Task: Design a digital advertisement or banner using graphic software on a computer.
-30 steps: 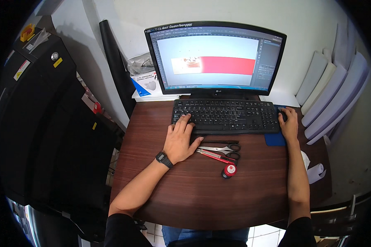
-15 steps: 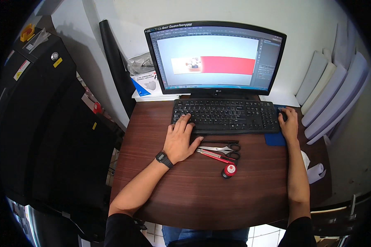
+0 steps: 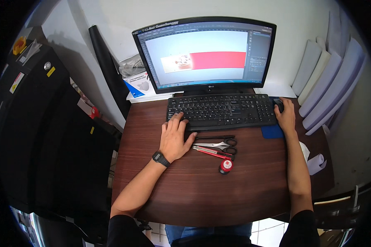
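Note:
My left hand, with a black digital watch on its wrist, rests at the lower left corner of the black keyboard. Its fingers are spread over the keys and the thumb points toward the scissors. At the keyboard's right end, my right hand is curled over a black computer mouse on a blue mouse pad. Behind the keyboard a monitor displays a wide red banner with a picture at its left end.
On the brown desk lie a thin black stick, scissors, a red utility knife and a round red-and-black object. Paper rolls lean at right. A mask box stands left of the monitor, a large black machine beyond the desk.
The view has shifted slightly, moving most of the scene up and left in the picture. A small dark box over the on-screen picture is gone. Both hands keep their places.

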`<state>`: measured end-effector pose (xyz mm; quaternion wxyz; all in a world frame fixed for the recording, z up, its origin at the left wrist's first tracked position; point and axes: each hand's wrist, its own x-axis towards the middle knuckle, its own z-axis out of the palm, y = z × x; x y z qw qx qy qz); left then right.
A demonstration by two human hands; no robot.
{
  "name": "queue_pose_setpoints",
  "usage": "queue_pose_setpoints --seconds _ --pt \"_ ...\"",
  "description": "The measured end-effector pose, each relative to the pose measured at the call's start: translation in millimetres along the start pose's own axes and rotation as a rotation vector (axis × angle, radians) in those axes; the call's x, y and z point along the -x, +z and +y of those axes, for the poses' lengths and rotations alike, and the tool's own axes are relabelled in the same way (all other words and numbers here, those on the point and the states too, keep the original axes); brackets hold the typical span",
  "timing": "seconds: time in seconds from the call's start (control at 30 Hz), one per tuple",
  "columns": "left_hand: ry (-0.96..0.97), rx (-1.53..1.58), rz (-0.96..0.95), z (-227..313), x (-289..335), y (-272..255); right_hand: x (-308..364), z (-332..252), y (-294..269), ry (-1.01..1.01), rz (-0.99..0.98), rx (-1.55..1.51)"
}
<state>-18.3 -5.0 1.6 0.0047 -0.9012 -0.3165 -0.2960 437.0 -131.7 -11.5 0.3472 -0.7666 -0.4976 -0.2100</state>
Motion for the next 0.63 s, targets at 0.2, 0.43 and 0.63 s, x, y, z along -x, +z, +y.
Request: queue_pose_setpoints --seconds 0.2,0.43,0.63 --pt "-0.023 -0.050 -0.016 6.3 -2.3 -1.9 -3.3 -1.7 -1.9 0.039 -0.010 -0.019" --pt "-0.158 -0.044 -0.225 21.8 -38.0 -18.0 -3.0 -0.5 -1.1 0.063 -0.019 -0.019" --pt "-0.226 -0.238 -0.715 34.2 -84.4 -23.6 -3.5 7.1 3.4 0.087 -0.040 -0.036"
